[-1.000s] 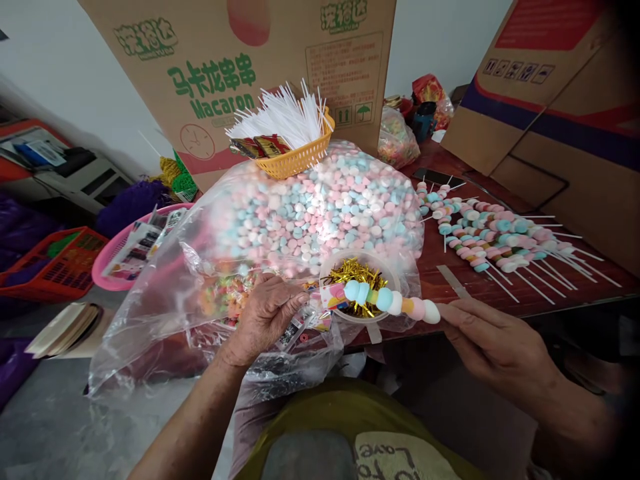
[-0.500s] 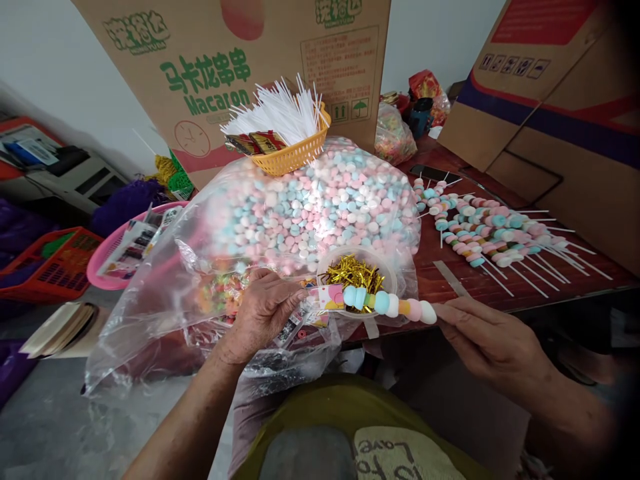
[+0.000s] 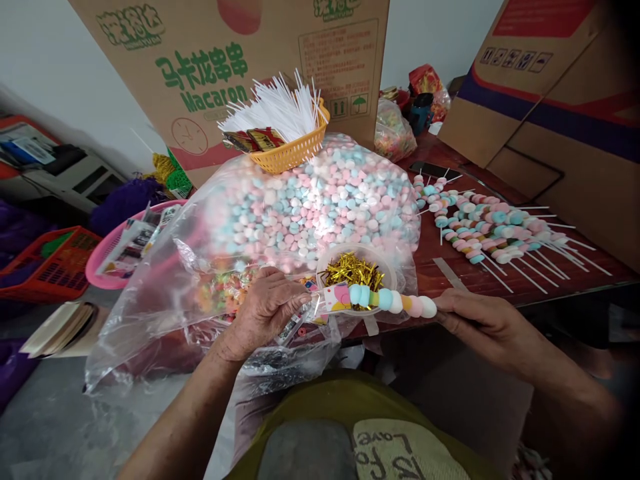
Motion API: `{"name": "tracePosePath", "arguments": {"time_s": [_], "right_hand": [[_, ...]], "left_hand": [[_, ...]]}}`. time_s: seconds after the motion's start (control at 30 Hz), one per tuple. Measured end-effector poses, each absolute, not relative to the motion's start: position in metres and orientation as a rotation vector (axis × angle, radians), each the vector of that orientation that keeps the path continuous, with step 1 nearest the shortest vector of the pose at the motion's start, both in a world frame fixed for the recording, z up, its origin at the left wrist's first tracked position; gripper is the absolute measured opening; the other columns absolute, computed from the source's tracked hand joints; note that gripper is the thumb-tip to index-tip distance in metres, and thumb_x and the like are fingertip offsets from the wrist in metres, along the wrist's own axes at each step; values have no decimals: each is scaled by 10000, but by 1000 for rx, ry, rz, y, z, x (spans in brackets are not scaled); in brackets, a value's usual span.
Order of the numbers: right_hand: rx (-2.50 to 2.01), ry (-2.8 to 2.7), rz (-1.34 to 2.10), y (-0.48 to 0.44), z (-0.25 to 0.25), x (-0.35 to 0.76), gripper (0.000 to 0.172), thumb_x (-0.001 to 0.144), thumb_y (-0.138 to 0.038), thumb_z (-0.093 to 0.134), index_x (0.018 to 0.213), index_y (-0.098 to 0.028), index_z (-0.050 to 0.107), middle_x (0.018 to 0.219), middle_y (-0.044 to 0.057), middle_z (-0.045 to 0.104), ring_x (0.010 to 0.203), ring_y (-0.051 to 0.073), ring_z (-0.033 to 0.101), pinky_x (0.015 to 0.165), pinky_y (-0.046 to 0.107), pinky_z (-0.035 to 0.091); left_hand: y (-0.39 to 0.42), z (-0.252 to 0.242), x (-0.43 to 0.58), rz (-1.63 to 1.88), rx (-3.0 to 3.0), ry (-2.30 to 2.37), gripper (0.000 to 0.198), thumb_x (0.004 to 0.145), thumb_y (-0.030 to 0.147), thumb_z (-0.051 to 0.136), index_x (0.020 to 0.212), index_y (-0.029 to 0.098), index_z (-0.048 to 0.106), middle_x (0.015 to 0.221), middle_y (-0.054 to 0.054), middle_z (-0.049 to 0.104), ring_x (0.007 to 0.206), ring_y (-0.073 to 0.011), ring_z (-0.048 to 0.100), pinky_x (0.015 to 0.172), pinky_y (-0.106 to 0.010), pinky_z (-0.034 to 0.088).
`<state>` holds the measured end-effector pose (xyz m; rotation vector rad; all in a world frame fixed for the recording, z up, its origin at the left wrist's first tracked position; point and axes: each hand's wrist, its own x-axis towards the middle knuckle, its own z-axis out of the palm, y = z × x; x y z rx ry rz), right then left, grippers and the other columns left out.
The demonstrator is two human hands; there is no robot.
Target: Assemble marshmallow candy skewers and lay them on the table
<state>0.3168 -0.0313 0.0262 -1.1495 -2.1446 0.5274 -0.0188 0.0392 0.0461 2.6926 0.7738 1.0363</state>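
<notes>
My right hand is closed at the right end of a marshmallow skewer, its stick end hidden in the fingers. Blue, white, pink, yellow and green pieces sit in a row, held nearly level. Over the skewer's left end lies a small clear bag with a pink and yellow print. My left hand pinches the clear left edge of that bag; how far the bag reaches along the skewer I cannot tell. Just behind the skewer stands a clear round tub of gold twist ties.
A big plastic sack of pastel marshmallows covers much of the table, with a yellow basket of white sticks on top. Finished-looking skewers lie at right. Cardboard boxes stand behind. A pink basin is at left.
The printed part of the bag has shifted slightly right, away from my left fingers. The skewer's right end and my right hand have risen a little. Both hands keep their hold.
</notes>
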Motion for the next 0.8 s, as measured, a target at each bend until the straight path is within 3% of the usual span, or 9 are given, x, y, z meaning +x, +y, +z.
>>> {"name": "tracePosePath", "arguments": {"time_s": [0.2, 0.37, 0.57, 0.8], "right_hand": [[-1279, -1688, 665, -33, 23, 310, 115, 817, -254, 599, 892, -226, 682, 757, 9, 637, 674, 133, 581, 586, 238, 460], [-1220, -916, 1138, -25, 13, 253, 275, 645, -403, 758, 761, -169, 671, 498, -54, 472, 405, 52, 325, 384, 197, 265], [-1155, -842, 1471, -12, 2, 202, 345, 592, -403, 792, 805, -149, 699, 509, -74, 425, 417, 16, 203, 388, 189, 142], [-1172, -658, 1398, -8, 1, 211, 388, 537, -414, 818, 764, -145, 653, 431, -106, 339, 386, 20, 181, 383, 205, 96]], "left_hand": [[34, 41, -16, 1046, 2687, 941, 136, 926, 241, 486, 858, 187, 591, 714, -8, 687, 618, -111, 601, 618, -233, 433], [27, 30, 3, 929, 2778, 966, 228, 940, 260, 449, 784, 155, 579, 625, -13, 628, 549, -112, 568, 536, -211, 414], [22, 23, 12, 830, 2761, 968, 281, 960, 277, 401, 775, 160, 578, 606, 0, 596, 522, -96, 516, 516, -202, 377], [22, 15, 7, 837, 2698, 985, 290, 964, 295, 393, 800, 171, 598, 634, -5, 623, 558, -101, 551, 544, -206, 388]]}}
